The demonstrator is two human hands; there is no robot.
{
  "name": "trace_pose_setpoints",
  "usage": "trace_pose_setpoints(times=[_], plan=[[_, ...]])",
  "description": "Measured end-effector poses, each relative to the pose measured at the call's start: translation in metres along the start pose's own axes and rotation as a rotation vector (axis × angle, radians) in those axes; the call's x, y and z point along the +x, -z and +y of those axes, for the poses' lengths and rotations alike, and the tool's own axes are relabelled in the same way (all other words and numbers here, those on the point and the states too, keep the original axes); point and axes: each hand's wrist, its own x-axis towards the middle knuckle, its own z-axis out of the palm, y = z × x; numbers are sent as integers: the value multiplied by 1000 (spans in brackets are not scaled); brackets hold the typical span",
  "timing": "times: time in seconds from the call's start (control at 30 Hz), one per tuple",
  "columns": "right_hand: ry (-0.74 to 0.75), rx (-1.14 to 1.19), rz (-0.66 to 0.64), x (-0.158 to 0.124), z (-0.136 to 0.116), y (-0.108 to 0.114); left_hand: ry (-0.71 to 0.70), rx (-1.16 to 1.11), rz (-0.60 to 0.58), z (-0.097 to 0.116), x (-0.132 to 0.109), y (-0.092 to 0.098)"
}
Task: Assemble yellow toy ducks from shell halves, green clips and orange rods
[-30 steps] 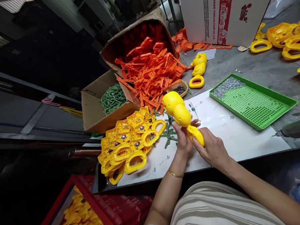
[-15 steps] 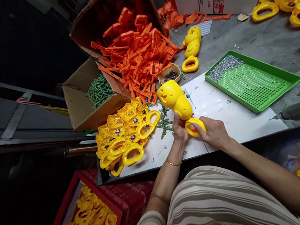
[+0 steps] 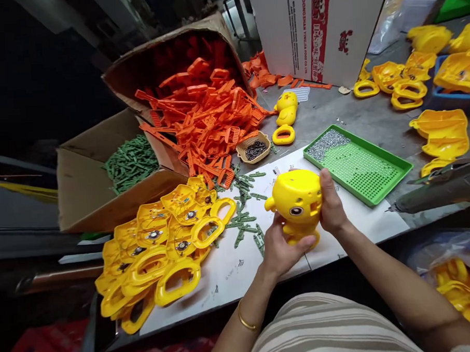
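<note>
Yellow duck toy [image 3: 297, 202]: held upright above the white sheet [image 3: 361, 217], face with one eye toward the camera, beak to the left, handle loop at the bottom.

Left hand [image 3: 279, 246]: below the duck toy, fingers curled around its lower body and handle, thumb against the front. Closed in a firm grasp. Gold bangle [image 3: 245, 321] on the wrist.

Right hand [image 3: 332, 208]: against the right side of the duck toy, fingers wrapped over the back of its head. Closed on the toy likewise.

Green pegs [image 3: 244, 217]: scattered loose on the white sheet, just left of the duck toy.

Pile of yellow shell halves [image 3: 164, 246]: farther left of the duck toy, open sides up, small round parts visible inside several, handle loops overlapping.

Green tray [image 3: 361, 165]: right of and behind the duck toy, perforated floor, silver screws [image 3: 327, 143] heaped in its far corner.

Small woven basket [image 3: 253, 146]: behind the duck toy, dark small parts inside.

Second assembled duck [image 3: 285, 116]: lying on the grey table beyond the basket.

Orange plastic parts [image 3: 209, 115]: spilling from a tipped carton, behind and left of the duck toy. Adjacent open carton [image 3: 88, 193] with more green pegs.

White printed box [image 3: 314, 32]: far behind the duck toy. More yellow shells [image 3: 443, 130] at far right.
</note>
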Motion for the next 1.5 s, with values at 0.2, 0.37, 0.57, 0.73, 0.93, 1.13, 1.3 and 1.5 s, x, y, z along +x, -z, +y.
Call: trace_pose_setpoints(times=[0.2, 0.37, 0.57, 0.73, 0.93, 1.13, 1.3, 1.5], plan=[[119, -39, -29, -21, -2, -2, -437, 11, 229, 35, 22, 29], [151, -106, -63, -28, -5, -9, -795, 544, 213, 61, 40, 38], [94, -200, -17, -29, -10, -8, -882, 443, 133, 66, 38, 36], [146, -262, -38, -38, -16, -6, -395, 154, -27, 72, 27, 41], [130, -380, -134, -64, -37, -12, -410, 212, -167, 75, 0, 44], [224, -518, -66, -77, -49, -17, -630, 332, -36, 84, -15, 27], [198, -457, -40, -79, -49, -18, -711, 353, 102, 89, -17, 15], [21, -393, 45, -52, -55, -11, -653, 388, 35, 89, 0, 16]])
